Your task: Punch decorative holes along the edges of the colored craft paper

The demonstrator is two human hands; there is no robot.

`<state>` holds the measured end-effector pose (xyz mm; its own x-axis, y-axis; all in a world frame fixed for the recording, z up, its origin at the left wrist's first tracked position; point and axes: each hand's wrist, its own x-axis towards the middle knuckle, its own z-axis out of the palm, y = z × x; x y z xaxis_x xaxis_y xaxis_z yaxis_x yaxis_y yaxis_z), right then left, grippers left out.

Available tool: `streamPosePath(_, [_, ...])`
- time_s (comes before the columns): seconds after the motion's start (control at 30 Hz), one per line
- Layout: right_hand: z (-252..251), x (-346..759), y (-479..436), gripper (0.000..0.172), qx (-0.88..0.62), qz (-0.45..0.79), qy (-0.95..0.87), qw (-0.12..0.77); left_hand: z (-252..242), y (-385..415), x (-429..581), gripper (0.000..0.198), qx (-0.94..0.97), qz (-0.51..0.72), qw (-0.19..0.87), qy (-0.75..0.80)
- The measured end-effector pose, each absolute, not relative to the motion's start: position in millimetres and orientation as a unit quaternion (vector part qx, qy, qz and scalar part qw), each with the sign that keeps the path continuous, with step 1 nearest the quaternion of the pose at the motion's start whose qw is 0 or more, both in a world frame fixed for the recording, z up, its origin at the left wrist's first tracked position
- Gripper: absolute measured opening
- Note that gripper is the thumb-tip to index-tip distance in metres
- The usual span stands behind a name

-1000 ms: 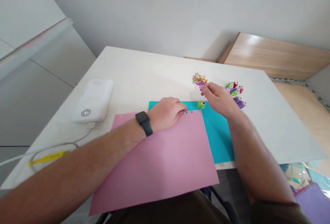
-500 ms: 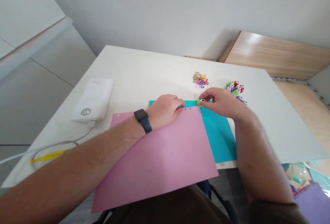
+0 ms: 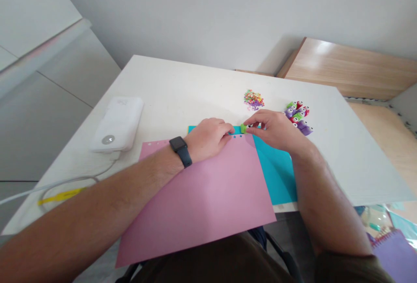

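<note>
A pink paper sheet (image 3: 202,196) lies over a teal sheet (image 3: 275,174) on the white table (image 3: 182,87). My left hand (image 3: 210,137), with a dark watch on the wrist, rests curled on the pink sheet's top edge and presses it down. My right hand (image 3: 272,131) pinches a small green craft punch (image 3: 244,128) at that same edge, just right of my left fingertips. Two or three tiny star-shaped holes show in the pink sheet between the two hands.
A pile of small colourful paper bits (image 3: 253,99) and a cluster of several purple, red and green punches (image 3: 298,116) lie beyond my right hand. A white device (image 3: 117,123) with a cable sits at the left. A purple notebook (image 3: 395,255) lies below the table's right edge.
My right hand came back from the pile of paper bits, took hold of the green punch on the teal sheet and slid it left to the pink sheet's top edge. My left hand stayed put.
</note>
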<state>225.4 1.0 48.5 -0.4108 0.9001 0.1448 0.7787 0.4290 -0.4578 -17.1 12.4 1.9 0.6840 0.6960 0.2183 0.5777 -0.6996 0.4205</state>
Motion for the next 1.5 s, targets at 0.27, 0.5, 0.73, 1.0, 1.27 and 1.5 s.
streamPosePath(0.27, [50.0, 224.0, -0.3, 0.014, -0.502, 0.155, -0.832, 0.179, 2.3, 12.0, -17.0, 0.018, 0.904, 0.188, 0.159, 0.350])
streamPosePath(0.5, [48.9, 224.7, -0.3, 0.014, -0.491, 0.156, -0.835, 0.194, 2.3, 12.5, -17.4, 0.019, 0.903, 0.179, 0.160, 0.357])
streamPosePath(0.73, [48.7, 224.4, -0.6, 0.014, -0.487, 0.155, -0.838, 0.191, 3.0, 12.0, -17.1, 0.019, 0.901, 0.180, 0.163, 0.358])
streamPosePath(1.0, [47.8, 224.8, -1.0, 0.014, -0.482, 0.150, -0.842, 0.191, 2.8, 11.6, -17.2, 0.020, 0.902, 0.184, 0.163, 0.355])
streamPosePath(1.27, [47.9, 224.2, -0.8, 0.015, -0.477, 0.144, -0.847, 0.185, 3.0, 11.5, -17.0, 0.020, 0.903, 0.182, 0.162, 0.354])
streamPosePath(1.5, [48.3, 223.3, -1.4, 0.013, -0.484, 0.145, -0.843, 0.184, 2.7, 11.6, -17.2, 0.020, 0.904, 0.180, 0.160, 0.354])
